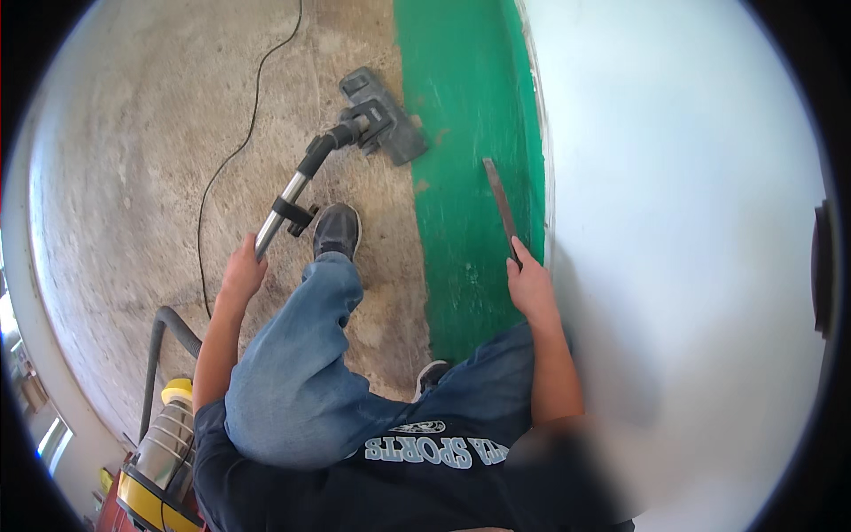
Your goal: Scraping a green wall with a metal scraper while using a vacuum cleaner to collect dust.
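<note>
My left hand (244, 271) is closed around the metal tube (269, 233) of a vacuum cleaner. At the tube's far end, the grey floor nozzle (385, 120) lies on the bare floor with its right tip over the edge of a green painted strip (459, 86). Low beside the wall, my right hand (530, 282) grips a long, flat, dark metal bar (500, 196), perhaps a scraper or file. The bar points away from me over the green strip; its grip end is partly hidden by my fingers.
A white wall (665, 199) rises along the right. A black cord (229, 156) curves over the worn floor (153, 166) at left. The vacuum's grey hose (156, 346) and its yellow and metal canister (163, 445) stand at lower left. My shoe (337, 231) is beside the tube.
</note>
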### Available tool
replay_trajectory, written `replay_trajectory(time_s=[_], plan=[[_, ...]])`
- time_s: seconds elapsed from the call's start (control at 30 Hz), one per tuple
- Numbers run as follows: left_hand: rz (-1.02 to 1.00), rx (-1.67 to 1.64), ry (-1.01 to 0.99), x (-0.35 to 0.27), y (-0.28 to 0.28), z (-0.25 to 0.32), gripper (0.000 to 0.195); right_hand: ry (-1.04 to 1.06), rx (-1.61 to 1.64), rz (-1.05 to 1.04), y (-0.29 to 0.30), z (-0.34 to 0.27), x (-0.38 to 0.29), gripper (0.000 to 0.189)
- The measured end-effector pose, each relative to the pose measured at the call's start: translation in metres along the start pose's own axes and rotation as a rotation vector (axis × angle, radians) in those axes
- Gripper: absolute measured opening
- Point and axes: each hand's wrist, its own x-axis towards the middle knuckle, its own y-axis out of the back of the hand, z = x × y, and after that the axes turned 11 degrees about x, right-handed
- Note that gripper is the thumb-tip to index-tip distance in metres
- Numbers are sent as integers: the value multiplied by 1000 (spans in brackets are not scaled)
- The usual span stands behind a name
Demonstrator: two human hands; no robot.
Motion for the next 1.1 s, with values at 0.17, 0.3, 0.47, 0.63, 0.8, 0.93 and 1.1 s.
replay_trajectory(time_s=[0.17,0.3,0.47,0.63,0.8,0.93,1.1], plan=[[-16,-55,4,-15,24,-8,45,-1,-39,3,2,-3,-2,52],[74,-185,-24,7,47,16,47,-41,-33,-32,8,-15,-2,52],[259,-242,-144,126,104,95,50,-1,-14,-8,4,-11,-3,52],[184,-456,-427,277,172,174,59,-12,-17,-37,1,-11,1,53],[-60,-739,-340,302,138,188,61,26,29,-22,4,-10,2,53],[-4,-524,-238,259,92,183,63,-110,92,-52,17,-17,2,51],[108,-307,-182,203,87,139,64,-15,64,-19,13,-11,1,53]])
